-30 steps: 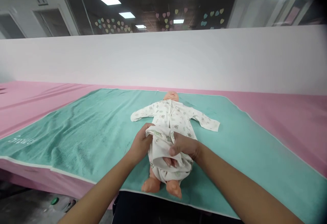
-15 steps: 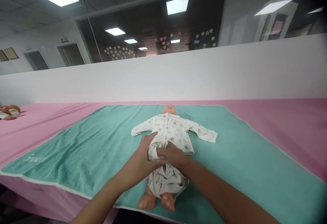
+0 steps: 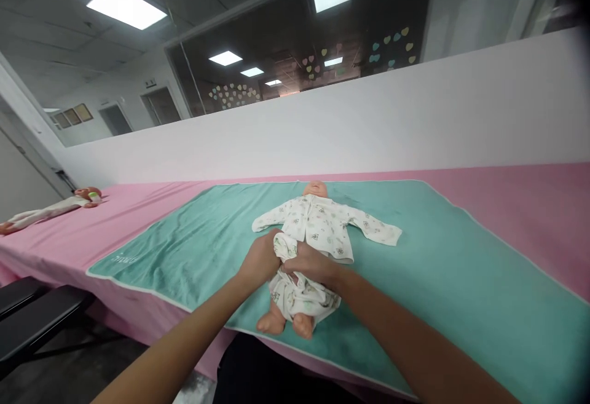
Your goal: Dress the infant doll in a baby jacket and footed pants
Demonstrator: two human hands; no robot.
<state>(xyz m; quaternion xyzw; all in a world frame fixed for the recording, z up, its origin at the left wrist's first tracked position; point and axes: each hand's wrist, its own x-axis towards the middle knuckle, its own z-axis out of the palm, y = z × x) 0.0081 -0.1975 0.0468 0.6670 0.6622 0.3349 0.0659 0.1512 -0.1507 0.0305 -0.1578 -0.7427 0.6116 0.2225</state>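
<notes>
A baby doll (image 3: 316, 189) lies on its back on a teal towel (image 3: 203, 232), feet toward me. It wears a white printed long-sleeved top (image 3: 322, 222). White printed baby pants (image 3: 306, 299) are bunched round its legs, with the bare feet (image 3: 271, 323) sticking out at the bottom. My left hand (image 3: 263, 259) is closed on the bunched waist of the pants at the doll's hip. Close beside it, my right hand (image 3: 311, 264) also grips the waist fabric. The fingertips of both hands are partly hidden in the cloth.
Pink cloth (image 3: 516, 207) covers the table under the towel. A second doll (image 3: 87, 195) lies at the far left. Black chairs (image 3: 41, 318) stand by the table's left front. A white wall (image 3: 332, 121) with a window above rises behind the table.
My left hand has closed from a spread grasp into a tight grip on the pants' waist. The waist fabric is gathered higher between both hands. The view has swung left.
</notes>
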